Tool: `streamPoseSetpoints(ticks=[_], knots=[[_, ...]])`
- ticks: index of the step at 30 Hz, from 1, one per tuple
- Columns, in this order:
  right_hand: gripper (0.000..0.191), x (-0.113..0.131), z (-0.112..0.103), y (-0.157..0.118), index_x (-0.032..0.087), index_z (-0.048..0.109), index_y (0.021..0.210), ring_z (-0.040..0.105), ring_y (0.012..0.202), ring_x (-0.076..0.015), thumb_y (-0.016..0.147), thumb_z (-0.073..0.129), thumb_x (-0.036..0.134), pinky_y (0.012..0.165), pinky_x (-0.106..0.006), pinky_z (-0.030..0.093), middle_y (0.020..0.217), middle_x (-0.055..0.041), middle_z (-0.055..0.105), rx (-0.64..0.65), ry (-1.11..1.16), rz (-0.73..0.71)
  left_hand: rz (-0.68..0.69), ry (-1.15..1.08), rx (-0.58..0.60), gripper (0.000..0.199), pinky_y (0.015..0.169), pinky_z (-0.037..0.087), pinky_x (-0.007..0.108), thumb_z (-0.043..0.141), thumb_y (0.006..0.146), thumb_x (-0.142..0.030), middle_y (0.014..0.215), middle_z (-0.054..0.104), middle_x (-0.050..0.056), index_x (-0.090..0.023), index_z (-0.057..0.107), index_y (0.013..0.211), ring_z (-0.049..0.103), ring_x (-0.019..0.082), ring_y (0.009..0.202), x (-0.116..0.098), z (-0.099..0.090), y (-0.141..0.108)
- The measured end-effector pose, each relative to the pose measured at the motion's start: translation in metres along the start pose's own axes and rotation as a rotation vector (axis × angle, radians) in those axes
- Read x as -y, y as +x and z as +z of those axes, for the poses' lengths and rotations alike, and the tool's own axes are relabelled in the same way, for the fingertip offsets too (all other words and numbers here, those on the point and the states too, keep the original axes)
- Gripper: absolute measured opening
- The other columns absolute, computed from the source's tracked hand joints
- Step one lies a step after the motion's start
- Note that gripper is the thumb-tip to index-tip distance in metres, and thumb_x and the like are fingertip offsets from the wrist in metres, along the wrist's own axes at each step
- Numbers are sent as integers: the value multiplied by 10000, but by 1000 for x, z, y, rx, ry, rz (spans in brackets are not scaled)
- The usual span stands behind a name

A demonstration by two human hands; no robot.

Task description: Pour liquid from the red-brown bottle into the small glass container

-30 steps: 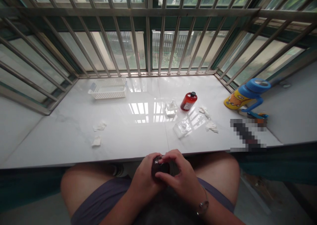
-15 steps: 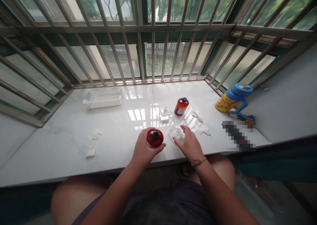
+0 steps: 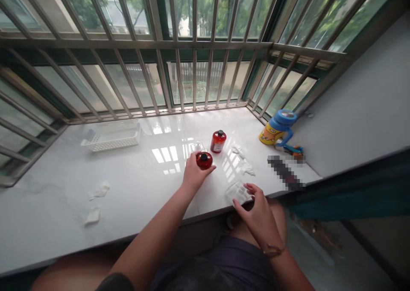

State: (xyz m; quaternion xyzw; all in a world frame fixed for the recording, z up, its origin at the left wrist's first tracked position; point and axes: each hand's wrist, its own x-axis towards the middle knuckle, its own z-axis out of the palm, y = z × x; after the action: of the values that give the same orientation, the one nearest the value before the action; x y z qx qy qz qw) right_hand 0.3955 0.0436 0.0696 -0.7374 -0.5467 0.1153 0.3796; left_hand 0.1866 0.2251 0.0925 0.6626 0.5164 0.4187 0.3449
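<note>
Fingers (image 3: 192,168) around red bottle (image 3: 204,160)

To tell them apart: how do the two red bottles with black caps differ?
The nearer red bottle with black cap sits in the left hand; the farther red bottle with black cap stands free, untouched. The farther one shows a pale label; none shows on the nearer. Both stand upright on the white sill.

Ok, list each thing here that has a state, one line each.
Near bottle: upright, black cap on, left hand gripping it.
Far bottle: upright, capped, untouched.
Clear packet: flat at the sill edge, right hand fingertips on it.
Basket: upright, contents unclear.
Blue cup: lid on.
</note>
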Motion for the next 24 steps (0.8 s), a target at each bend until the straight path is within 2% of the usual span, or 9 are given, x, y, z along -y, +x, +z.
streamPoseSetpoints(ticks=[6, 10, 12, 13, 15, 17, 19, 21, 24], knots=[[638, 7, 1, -9, 250, 507, 1436, 652, 1263, -369, 898, 768, 473, 1071, -606, 567, 1367, -142, 656, 62, 27, -19, 77, 69, -31, 809, 1159, 481, 550, 995, 726, -375, 1384, 634, 137, -232, 545, 1384, 597, 368, 1346, -1, 9, 1], [631, 24, 6, -11, 260, 517, 1444, 664, 1267, -358, 896, 784, 418, 1091, -606, 569, 1372, -134, 661, 111, 83, -89, 194, 113, -130, 856, 1245, 398, 606, 944, 798, -449, 1522, 554, 180, -237, 482, 1488, 493, 391, 1486, -5, -11, -25], [652, 33, 7, -11, 269, 511, 1460, 669, 1281, -341, 888, 800, 388, 1099, -578, 577, 1390, -126, 663, 166, 123, -133, 231, 63, -43, 783, 1216, 449, 579, 896, 847, -495, 1523, 572, 169, -257, 511, 1487, 521, 375, 1472, -7, -30, -47], [672, 38, 8, -11, 272, 503, 1470, 669, 1293, -332, 881, 811, 371, 1101, -559, 581, 1405, -123, 662, 204, 149, -157, 225, 14, 68, 784, 1178, 494, 559, 899, 837, -518, 1516, 589, 159, -271, 531, 1484, 549, 372, 1449, -8, -41, -59], [729, 45, 9, -12, 275, 477, 1494, 663, 1324, -315, 860, 833, 332, 1114, -528, 579, 1445, -123, 651, 295, 214, -207, 180, -95, 353, 946, 1151, 534, 532, 967, 736, -549, 1556, 576, 156, -298, 524, 1534, 564, 380, 1445, -9, -62, -83], [807, 53, 13, -12, 272, 449, 1515, 659, 1343, -304, 824, 866, 295, 1139, -517, 564, 1473, -130, 644, 397, 293, -249, 130, -137, 545, 1157, 1201, 504, 539, 1043, 595, -536, 1601, 550, 145, -332, 488, 1590, 544, 394, 1475, -8, -81, -103], [911, 61, 18, -12, 269, 423, 1533, 669, 1338, -299, 767, 918, 273, 1152, -513, 554, 1465, -133, 655, 505, 368, -263, 98, -126, 601, 1195, 1245, 465, 542, 1069, 558, -487, 1613, 548, 122, -361, 489, 1596, 539, 389, 1485, -4, -95, -120], [997, 71, 24, -13, 266, 411, 1543, 685, 1319, -297, 715, 966, 279, 1144, -505, 559, 1438, -132, 674, 590, 422, -270, 65, -91, 561, 1042, 1242, 470, 533, 1042, 647, -407, 1576, 588, 102, -375, 538, 1558, 572, 367, 1455, 1, -103, -132], [990, 85, 32, -13, 258, 461, 1527, 687, 1311, -301, 703, 1000, 368, 1139, -492, 561, 1422, -135, 681, 648, 444, -339, 12, -42, 463, 804, 1181, 528, 522, 974, 744, -310, 1468, 667, 96, -355, 621, 1465, 639, 347, 1367, 8, -111, -144]])
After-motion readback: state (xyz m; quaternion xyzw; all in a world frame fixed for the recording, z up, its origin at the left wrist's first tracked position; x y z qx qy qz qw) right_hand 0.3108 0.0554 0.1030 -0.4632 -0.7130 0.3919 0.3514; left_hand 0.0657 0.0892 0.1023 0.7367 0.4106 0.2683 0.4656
